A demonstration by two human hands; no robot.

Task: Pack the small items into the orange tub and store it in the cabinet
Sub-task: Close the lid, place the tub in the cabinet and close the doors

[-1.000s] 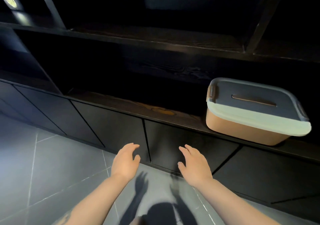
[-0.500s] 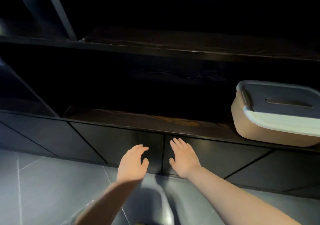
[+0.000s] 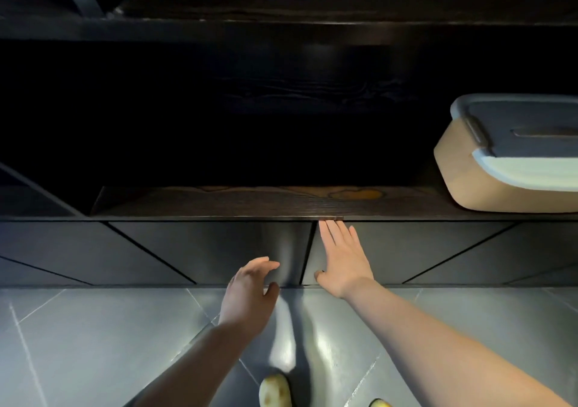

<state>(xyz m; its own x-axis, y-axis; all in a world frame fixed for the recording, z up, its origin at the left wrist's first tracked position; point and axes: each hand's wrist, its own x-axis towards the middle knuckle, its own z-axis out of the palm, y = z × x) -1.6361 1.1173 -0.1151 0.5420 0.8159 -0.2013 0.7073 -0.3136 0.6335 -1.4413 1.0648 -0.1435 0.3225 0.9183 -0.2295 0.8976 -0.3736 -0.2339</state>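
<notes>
The orange tub [image 3: 469,181], closed with a grey lid [image 3: 525,131], stands on the dark shelf [image 3: 250,203] at the far right, partly cut off by the frame edge. My right hand [image 3: 342,258] lies flat with straight fingers on the right cabinet door [image 3: 422,250] below the shelf, fingertips at the door's top edge. My left hand [image 3: 250,291] hovers in front of the left cabinet door [image 3: 219,250] with relaxed, slightly bent fingers and holds nothing. The small items are not visible.
The black cabinet has a higher shelf [image 3: 281,24] above a deep dark recess. Several closed dark doors run along its base. Grey floor tiles [image 3: 93,344] lie below, with my shoe [image 3: 275,391] near the bottom edge.
Both hands have moved forward toward the lower cabinet doors; the right hand now lies flat on the right door. The view has shifted closer and left, pushing the tub toward the right edge.
</notes>
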